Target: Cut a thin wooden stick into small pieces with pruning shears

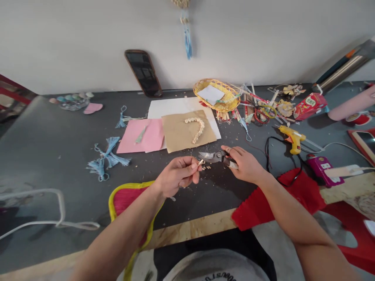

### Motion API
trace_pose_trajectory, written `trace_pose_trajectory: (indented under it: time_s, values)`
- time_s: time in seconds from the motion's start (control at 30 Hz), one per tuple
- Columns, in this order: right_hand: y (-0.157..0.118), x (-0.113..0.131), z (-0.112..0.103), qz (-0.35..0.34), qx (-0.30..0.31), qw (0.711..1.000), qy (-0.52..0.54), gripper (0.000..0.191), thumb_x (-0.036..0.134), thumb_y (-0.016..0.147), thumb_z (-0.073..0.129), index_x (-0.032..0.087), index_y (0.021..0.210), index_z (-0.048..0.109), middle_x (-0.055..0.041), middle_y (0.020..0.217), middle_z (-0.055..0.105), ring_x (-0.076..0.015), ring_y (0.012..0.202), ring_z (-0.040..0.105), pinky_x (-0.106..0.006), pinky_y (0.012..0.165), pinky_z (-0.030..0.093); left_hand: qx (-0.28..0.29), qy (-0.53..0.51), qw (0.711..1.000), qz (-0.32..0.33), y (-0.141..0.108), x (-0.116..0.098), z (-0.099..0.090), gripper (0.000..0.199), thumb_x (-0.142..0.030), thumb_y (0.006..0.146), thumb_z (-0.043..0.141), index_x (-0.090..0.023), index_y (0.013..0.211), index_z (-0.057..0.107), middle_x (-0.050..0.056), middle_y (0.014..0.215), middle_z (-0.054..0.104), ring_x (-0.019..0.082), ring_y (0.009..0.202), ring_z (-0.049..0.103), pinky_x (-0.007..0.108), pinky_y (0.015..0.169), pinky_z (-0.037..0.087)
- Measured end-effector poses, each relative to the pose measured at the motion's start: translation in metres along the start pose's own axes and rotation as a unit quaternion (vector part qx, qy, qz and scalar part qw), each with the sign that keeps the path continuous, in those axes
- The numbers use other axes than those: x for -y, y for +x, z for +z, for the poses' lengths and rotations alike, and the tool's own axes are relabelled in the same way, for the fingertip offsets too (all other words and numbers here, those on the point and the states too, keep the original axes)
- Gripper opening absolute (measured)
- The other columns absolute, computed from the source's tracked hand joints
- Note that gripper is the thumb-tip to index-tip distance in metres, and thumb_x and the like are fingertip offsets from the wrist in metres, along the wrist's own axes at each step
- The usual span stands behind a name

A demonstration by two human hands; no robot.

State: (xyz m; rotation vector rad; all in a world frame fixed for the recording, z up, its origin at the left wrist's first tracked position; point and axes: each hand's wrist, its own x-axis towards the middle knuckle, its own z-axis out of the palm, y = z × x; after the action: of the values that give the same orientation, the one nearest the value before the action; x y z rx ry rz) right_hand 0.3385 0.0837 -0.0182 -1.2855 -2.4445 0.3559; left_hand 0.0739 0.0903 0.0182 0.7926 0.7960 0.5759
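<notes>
Stretched forward, the left hand (179, 176) pinched a short stick (200, 162) while the right hand (246, 164) wrapped around pruning shears (219, 157), their blades (207, 157) just beside the stick's tip. Beneath both hands lay a dark, scrap-strewn table (193, 203), with a pale wall (96, 43) beyond them; the stick looked slim and cream-coloured

The left grip (179, 175) hides part of a pale stick (200, 162); far beyond, a hanging ornament (188, 41) is cut off.

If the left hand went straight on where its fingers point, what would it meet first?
Most likely the pruners held in the right hand, just beyond the left hand, though depth is unclear.
</notes>
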Motion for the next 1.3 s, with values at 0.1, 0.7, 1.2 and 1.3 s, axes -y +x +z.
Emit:
trace_pose_trajectory:
  time_s: [0.1, 0.7, 1.2, 1.3]
  values:
    - [-0.001, -0.002, -0.001, -0.011, 0.013, 1.000, 0.009, 0.064, 0.015, 0.079, 0.051, 0.014, 0.141, 0.039, -0.0141, 0.123, 0.062, -0.0281, 0.109, 0.057, -0.045, 0.094, 0.050, 0.041, -0.026, 0.998, -0.038, 0.000, 0.000, -0.003, 0.031, -0.037, 0.073, 0.079, -0.012, 0.073, 0.060, 0.001, 0.049, 0.060, 0.000, 0.031, 0.022, 0.015, 0.032, 0.008]
    - [-0.001, 0.001, -0.005, 0.120, -0.066, 0.986, -0.091, 0.043, 0.032, 0.090, 0.057, 0.022, 0.132, 0.052, -0.0078, 0.109, 0.071, -0.0231, 0.095, 0.067, -0.032, 0.077, 0.054, 0.008, -0.062, 0.998, -0.027, 0.007, 0.003, -0.008, 0.033, -0.037, 0.071, 0.082, -0.011, 0.074, 0.061, 0.001, 0.052, 0.061, -0.001, 0.032, 0.026, 0.011, 0.032, 0.015]
    - [0.000, -0.035, -0.015, 0.356, -0.036, 0.930, -0.089, 0.062, 0.045, 0.085, 0.065, 0.021, 0.138, 0.046, -0.0123, 0.122, 0.062, -0.0338, 0.114, 0.058, -0.046, 0.088, 0.052, -0.019, -0.050, 0.998, -0.028, 0.015, 0.007, -0.015, 0.035, -0.038, 0.071, 0.082, -0.012, 0.079, 0.060, 0.000, 0.058, 0.062, -0.001, 0.036, 0.030, 0.010, 0.034, 0.019]
    - [-0.001, -0.034, -0.012, 0.340, -0.025, 0.934, -0.103, 0.060, 0.044, 0.086, 0.064, 0.018, 0.137, 0.047, -0.0134, 0.120, 0.062, -0.0339, 0.115, 0.056, -0.046, 0.091, 0.050, -0.022, -0.044, 0.998, -0.028, 0.017, 0.008, -0.015, 0.035, -0.039, 0.071, 0.082, -0.012, 0.079, 0.060, 0.000, 0.059, 0.062, -0.001, 0.036, 0.029, 0.010, 0.035, 0.019]
